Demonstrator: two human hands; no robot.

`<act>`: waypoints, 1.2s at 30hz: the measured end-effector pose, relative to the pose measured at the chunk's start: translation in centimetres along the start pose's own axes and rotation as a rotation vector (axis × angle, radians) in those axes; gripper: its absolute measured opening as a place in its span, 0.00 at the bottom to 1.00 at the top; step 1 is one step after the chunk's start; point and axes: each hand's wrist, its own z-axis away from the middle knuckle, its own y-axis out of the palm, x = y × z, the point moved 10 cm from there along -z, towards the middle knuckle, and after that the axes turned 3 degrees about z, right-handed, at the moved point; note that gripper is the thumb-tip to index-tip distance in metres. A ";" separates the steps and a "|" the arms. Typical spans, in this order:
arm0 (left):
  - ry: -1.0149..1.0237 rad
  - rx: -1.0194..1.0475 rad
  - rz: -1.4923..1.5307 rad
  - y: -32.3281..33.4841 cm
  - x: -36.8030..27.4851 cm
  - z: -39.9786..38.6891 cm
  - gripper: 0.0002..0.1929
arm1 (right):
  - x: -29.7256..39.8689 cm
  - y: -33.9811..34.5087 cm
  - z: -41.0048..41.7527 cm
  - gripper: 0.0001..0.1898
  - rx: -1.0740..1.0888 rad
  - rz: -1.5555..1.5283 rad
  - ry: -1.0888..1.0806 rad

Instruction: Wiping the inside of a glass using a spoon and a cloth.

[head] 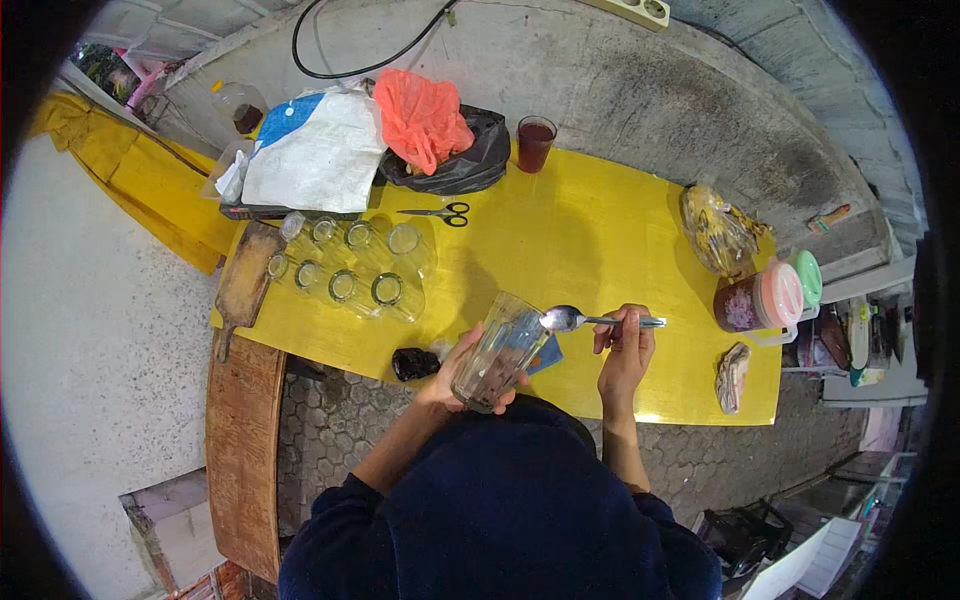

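My left hand (pixel 457 375) is closed around a tall clear drinking glass (pixel 499 352), held tilted over the near edge of the yellow-covered table (pixel 555 247). My right hand (pixel 628 349) grips a metal spoon (pixel 564 319) by its handle, and the bowl of the spoon is at the rim of the glass. Whether anything lies in the glass cannot be told; the table and a blue item (pixel 549 354) show behind it. Several upturned clear glasses (pixel 387 289) stand on the table to the left. Scissors (pixel 450 214) lie beyond them.
A wooden board (pixel 251 277) lies at the left end. Behind are a white sack (pixel 315 150), a red plastic bag (pixel 420 116) on a black one, and a glass of dark red liquid (pixel 535 146). Lidded pitchers (pixel 750 300), a bagged item (pixel 716 232) and a cloth (pixel 731 379) are right.
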 end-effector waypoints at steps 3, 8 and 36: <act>-0.002 0.022 -0.021 0.1 0.0 0.0 0.35 | 0.1 0.3 0.1 0.11 0.044 0.021 -0.013; -0.013 0.001 -0.012 0.0 0.2 0.0 0.35 | 0.6 -0.5 0.0 0.11 -0.043 0.011 -0.028; 0.089 -0.209 -0.488 -1.4 -1.1 0.5 0.35 | 0.2 0.7 -0.1 0.12 0.089 0.068 -0.034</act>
